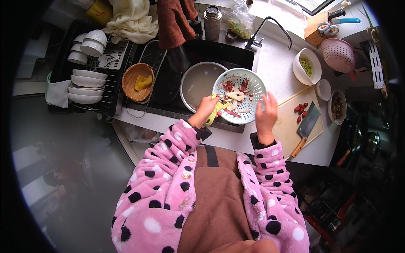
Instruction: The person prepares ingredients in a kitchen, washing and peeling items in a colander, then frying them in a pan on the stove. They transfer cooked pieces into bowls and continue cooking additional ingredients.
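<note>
My left hand (204,110) is closed around a yellow-green handled tool (214,113) that looks like a peeler, at the near left rim of a pale colander (258,85). Inside the colander lie dark red scraps (230,86), pale peelings and a larger cream-coloured piece (236,96). My right hand (266,116) is raised beside the colander's right rim, fingers apart and slightly blurred, with nothing visible in it. Behind the colander's left side, a wide round basin (190,86) sits at the black sink (202,45).
To the right, a cutting board (289,126) holds a cleaver (309,120) and small red fruits (299,110). Beyond stand a bowl of green pieces (297,67), a pink colander (337,55) and a knife block (317,30). Leftward are a wicker basket (130,86) and a dish rack (112,95).
</note>
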The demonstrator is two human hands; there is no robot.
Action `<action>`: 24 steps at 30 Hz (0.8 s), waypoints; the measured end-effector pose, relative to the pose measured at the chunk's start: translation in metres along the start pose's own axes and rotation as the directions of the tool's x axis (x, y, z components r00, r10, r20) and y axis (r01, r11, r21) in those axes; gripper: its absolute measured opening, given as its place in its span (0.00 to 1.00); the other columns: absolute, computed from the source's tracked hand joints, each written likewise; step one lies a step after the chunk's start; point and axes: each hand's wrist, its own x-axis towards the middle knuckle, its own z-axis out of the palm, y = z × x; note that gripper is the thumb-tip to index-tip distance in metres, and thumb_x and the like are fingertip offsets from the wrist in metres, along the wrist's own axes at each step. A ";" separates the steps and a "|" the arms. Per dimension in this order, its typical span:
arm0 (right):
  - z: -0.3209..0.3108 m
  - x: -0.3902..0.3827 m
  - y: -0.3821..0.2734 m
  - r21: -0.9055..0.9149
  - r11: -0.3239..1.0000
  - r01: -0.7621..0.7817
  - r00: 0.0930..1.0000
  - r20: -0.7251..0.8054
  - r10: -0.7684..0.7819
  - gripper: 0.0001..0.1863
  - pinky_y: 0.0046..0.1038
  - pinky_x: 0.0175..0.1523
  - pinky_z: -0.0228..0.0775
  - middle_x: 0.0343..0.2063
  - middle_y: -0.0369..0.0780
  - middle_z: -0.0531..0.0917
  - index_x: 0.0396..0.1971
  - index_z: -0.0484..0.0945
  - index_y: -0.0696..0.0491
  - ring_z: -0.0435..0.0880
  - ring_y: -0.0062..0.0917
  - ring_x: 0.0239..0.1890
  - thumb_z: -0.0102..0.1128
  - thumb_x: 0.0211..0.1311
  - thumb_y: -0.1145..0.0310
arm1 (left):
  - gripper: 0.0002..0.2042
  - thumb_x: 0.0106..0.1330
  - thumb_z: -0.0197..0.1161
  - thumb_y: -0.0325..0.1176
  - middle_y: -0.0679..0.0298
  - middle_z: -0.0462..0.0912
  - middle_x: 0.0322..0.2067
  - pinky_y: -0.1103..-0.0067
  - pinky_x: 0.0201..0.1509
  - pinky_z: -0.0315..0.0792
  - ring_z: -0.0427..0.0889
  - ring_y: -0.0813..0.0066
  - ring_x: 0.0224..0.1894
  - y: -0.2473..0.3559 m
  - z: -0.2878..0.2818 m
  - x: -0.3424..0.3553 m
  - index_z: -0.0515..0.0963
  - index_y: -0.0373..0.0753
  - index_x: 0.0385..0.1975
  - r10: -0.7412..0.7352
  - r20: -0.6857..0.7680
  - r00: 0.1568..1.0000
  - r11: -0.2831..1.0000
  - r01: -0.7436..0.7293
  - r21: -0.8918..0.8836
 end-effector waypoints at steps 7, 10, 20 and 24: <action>0.031 -0.030 0.062 0.397 0.628 -0.669 0.739 0.449 0.503 0.16 0.27 0.32 0.71 0.31 0.45 0.79 0.43 0.71 0.60 0.79 0.26 0.28 0.55 0.54 0.71 | 0.14 0.66 0.51 0.38 0.60 0.79 0.34 0.84 0.20 0.73 0.80 0.75 0.23 0.018 -0.005 -0.014 0.74 0.39 0.47 0.008 0.076 0.997 0.993 0.001 -0.117; 0.039 -0.037 0.076 0.512 0.473 -0.717 0.697 0.513 0.501 0.14 0.22 0.23 0.68 0.29 0.41 0.79 0.42 0.71 0.60 0.76 0.19 0.23 0.52 0.54 0.74 | 0.14 0.67 0.50 0.37 0.58 0.80 0.34 0.81 0.22 0.75 0.81 0.71 0.25 0.020 -0.044 -0.010 0.74 0.34 0.44 0.116 0.077 0.990 0.943 -0.086 -0.321; 0.002 -0.028 0.076 0.555 0.343 -0.758 0.628 0.475 0.617 0.15 0.21 0.26 0.76 0.33 0.39 0.79 0.46 0.69 0.61 0.79 0.18 0.28 0.50 0.58 0.77 | 0.08 0.59 0.55 0.28 0.54 0.77 0.29 0.69 0.32 0.74 0.78 0.61 0.26 0.073 -0.235 0.074 0.72 0.30 0.35 0.230 -0.351 0.907 0.697 -0.406 -0.591; -0.015 -0.025 0.071 0.558 0.316 -0.767 0.596 0.439 0.672 0.16 0.21 0.28 0.76 0.36 0.39 0.79 0.48 0.69 0.60 0.79 0.19 0.32 0.50 0.58 0.77 | 0.09 0.56 0.60 0.31 0.60 0.78 0.30 0.79 0.36 0.68 0.76 0.71 0.30 0.105 -0.216 0.070 0.74 0.33 0.34 0.110 -0.718 0.687 0.852 -0.438 -0.288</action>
